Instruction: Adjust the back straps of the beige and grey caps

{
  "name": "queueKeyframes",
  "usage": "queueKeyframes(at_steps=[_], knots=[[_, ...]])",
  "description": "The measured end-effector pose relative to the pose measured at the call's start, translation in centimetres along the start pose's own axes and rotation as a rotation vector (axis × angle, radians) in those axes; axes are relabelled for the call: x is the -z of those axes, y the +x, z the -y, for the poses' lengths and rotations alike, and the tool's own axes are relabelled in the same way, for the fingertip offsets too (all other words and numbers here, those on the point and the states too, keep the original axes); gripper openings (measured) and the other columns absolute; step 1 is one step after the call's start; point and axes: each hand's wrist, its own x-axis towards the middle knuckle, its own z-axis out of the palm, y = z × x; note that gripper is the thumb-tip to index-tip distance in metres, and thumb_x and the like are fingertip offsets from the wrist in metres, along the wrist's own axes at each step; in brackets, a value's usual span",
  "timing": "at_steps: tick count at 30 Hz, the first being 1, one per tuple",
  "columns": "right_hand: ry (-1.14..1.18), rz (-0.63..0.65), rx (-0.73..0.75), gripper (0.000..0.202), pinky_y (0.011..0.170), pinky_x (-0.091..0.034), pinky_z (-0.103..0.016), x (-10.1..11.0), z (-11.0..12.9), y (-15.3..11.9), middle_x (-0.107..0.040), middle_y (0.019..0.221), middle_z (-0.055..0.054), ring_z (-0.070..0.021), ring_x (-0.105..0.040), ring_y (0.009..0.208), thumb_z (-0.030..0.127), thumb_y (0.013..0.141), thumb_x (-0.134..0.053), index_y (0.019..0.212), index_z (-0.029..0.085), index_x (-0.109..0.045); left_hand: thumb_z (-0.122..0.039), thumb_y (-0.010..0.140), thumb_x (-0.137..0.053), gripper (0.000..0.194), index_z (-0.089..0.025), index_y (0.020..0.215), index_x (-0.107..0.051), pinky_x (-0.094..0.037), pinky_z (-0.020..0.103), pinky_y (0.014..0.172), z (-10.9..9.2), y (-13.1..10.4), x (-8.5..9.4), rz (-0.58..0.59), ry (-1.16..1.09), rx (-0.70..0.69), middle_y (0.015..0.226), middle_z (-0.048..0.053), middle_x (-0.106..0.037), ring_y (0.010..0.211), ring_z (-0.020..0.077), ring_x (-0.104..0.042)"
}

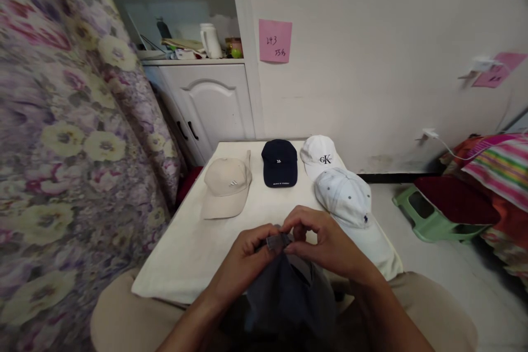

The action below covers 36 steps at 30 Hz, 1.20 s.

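My left hand (241, 256) and my right hand (325, 242) meet over my lap, both pinching the back strap of a dark grey cap (289, 291) that hangs down between them. Just beyond my hands stands a small white table (185, 253). On it lie a beige cap (226, 187) at the left, a navy cap (280, 163) in the middle, a white cap with a black logo (322, 155) at the back right, and a pale blue cap (346, 198) close to my right hand.
A flowered curtain (61, 137) hangs along the left. White cabinets (206, 104) with a jug and clutter stand behind the table. A pink note (275, 40) sticks to the wall. A green stool (429, 220) and striped bedding (499, 170) are at the right.
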Motion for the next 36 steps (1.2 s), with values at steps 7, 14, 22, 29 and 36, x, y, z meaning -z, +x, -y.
queueKeyframes(at_steps=[7,14,22,29,36], knots=[[-0.117,-0.02,-0.019,0.021,0.059,-0.041,-0.023,0.3,0.0,-0.1,-0.053,0.075,0.005,-0.0107,-0.05,0.062,0.011,0.073,-0.072,0.089,0.022,-0.064,-0.043,0.085,-0.067,0.027,-0.019,0.096,-0.062,-0.029,0.022,0.055,-0.1,-0.6,0.5,0.034,-0.008,0.011,0.074,-0.002,-0.054,0.064,0.0127,-0.042],[-0.17,-0.038,0.016,0.022,0.058,-0.04,-0.023,0.0,0.3,-0.1,-0.052,0.075,0.005,-0.0106,-0.049,0.063,0.01,0.073,-0.07,0.09,0.021,-0.063,-0.044,0.089,-0.063,0.026,-0.019,0.082,-0.058,-0.038,0.024,0.066,-0.3,-1.1,0.3,-0.13,0.02,-0.043,0.107,0.005,-0.064,0.077,0.0158,-0.051],[-0.222,-0.023,0.039,0.022,0.06,-0.04,-0.023,-0.3,0.3,-0.2,-0.051,0.075,0.005,-0.0106,-0.05,0.063,0.008,0.073,-0.07,0.089,0.021,-0.062,-0.044,0.086,-0.066,0.032,-0.016,0.073,-0.057,-0.03,0.023,0.06,0.1,-0.8,0.3,-0.072,-0.03,0.039,0.079,0.0,-0.057,0.068,0.0129,-0.042],[-0.211,-0.019,0.059,0.025,0.061,-0.042,-0.024,-0.6,0.0,-0.1,-0.055,0.08,0.004,-0.01,-0.051,0.064,0.006,0.071,-0.07,0.089,0.021,-0.063,-0.041,0.083,-0.068,0.029,-0.016,0.072,-0.057,-0.027,0.024,0.058,0.4,-0.3,0.1,-0.099,0.024,0.044,0.069,-0.002,-0.05,0.064,0.0124,-0.038],[-0.148,-0.021,0.08,0.022,0.063,-0.044,-0.024,-1.1,0.0,0.0,-0.059,0.081,0.003,-0.0107,-0.056,0.068,0.006,0.074,-0.073,0.091,0.02,-0.067,-0.038,0.082,-0.07,0.027,-0.017,0.071,-0.058,-0.029,0.023,0.059,1.1,0.1,-0.1,-0.13,-0.052,0.052,0.067,-0.003,-0.049,0.064,0.0125,-0.04]])
